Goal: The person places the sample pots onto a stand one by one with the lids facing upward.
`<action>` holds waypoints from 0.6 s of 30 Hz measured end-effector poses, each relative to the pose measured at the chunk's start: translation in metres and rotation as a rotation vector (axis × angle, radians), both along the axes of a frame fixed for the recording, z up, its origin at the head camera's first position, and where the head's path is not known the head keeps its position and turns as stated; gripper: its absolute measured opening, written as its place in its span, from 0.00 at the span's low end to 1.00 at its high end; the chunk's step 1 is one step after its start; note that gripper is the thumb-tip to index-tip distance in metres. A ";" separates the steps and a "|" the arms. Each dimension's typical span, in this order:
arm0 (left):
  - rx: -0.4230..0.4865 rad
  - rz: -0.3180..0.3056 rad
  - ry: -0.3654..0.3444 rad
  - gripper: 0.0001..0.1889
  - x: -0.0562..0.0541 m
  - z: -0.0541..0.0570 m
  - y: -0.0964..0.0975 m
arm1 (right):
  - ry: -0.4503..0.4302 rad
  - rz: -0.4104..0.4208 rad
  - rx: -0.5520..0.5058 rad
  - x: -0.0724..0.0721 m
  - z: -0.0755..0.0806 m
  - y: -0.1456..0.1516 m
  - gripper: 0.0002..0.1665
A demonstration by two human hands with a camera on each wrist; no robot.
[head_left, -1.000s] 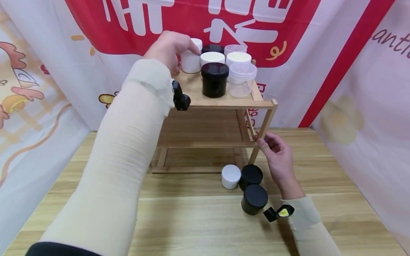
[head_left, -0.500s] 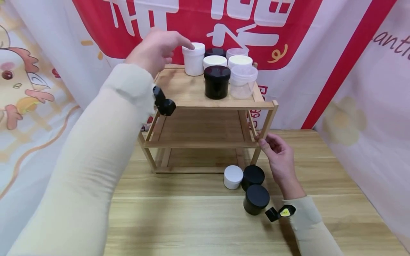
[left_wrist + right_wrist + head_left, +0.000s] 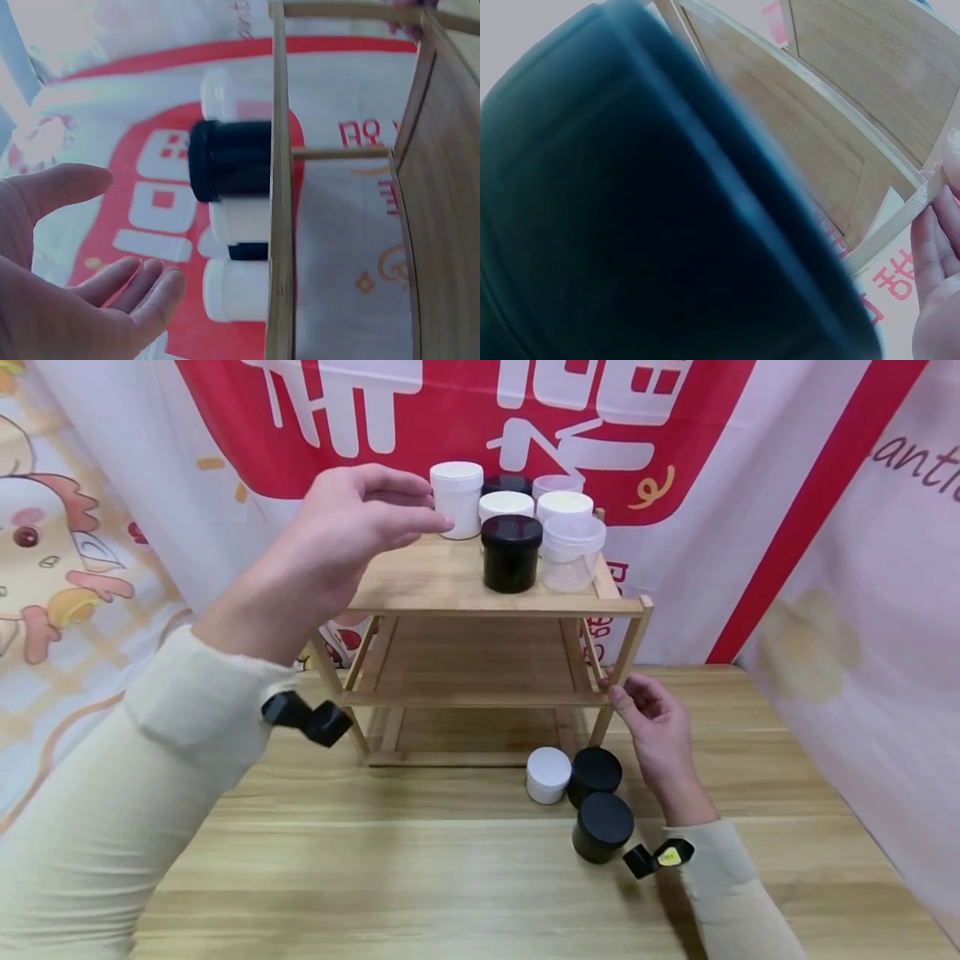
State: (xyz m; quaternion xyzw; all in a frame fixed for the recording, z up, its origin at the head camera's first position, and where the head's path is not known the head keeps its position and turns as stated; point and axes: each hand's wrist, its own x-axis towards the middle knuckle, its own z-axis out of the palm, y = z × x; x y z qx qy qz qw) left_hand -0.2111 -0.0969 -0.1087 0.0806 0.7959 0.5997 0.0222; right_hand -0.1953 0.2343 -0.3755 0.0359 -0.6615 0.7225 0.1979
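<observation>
My left hand (image 3: pixel 348 527) hovers over the left side of the wooden rack's top shelf (image 3: pixel 420 581), fingers extended and thumb apart. In the head view it lies just left of a tall white jar (image 3: pixel 457 502); in the left wrist view a gap shows between the fingers and the jars. Beside that jar stand a glossy black jar (image 3: pixel 512 556), a clear jar (image 3: pixel 572 556), two white-lidded jars and, behind them, a partly hidden black one and a clear one. My right hand (image 3: pixel 656 727) pinches the rack's right front post at middle-shelf height, thumb in front (image 3: pixel 952 154).
By the rack's right front foot, a small white jar (image 3: pixel 547 777) and two matte black jars (image 3: pixel 602 827) stand on the wooden table (image 3: pixel 450 877). A dark jar (image 3: pixel 630 210) blocks much of the right wrist view. Printed cloth (image 3: pixel 675 568) hangs behind.
My left hand has come off the tall white jar, lifted leftward, then lowered with its fingers opened out. The jar stays on the top shelf. My right hand keeps its hold on the post.
</observation>
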 end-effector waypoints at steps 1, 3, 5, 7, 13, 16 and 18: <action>0.002 -0.032 0.022 0.29 0.007 -0.003 -0.001 | -0.001 0.001 0.000 0.000 0.000 0.000 0.13; 0.001 -0.086 0.059 0.26 0.019 -0.009 -0.003 | -0.003 0.005 -0.003 0.000 0.000 0.000 0.15; 0.006 -0.152 0.088 0.23 0.031 -0.021 -0.004 | -0.008 0.009 0.000 0.000 -0.001 0.001 0.18; 0.021 -0.220 0.102 0.22 0.040 -0.037 -0.004 | -0.010 0.008 -0.002 0.000 -0.001 0.003 0.19; 0.086 -0.340 0.034 0.22 0.054 -0.104 -0.002 | -0.005 -0.001 0.042 -0.001 0.002 0.006 0.18; 0.130 -0.353 -0.017 0.23 0.058 -0.137 0.001 | -0.005 0.012 0.063 -0.002 0.001 0.005 0.19; 0.151 -0.369 -0.044 0.25 0.060 -0.157 0.004 | 0.002 0.017 0.054 -0.002 0.000 0.005 0.20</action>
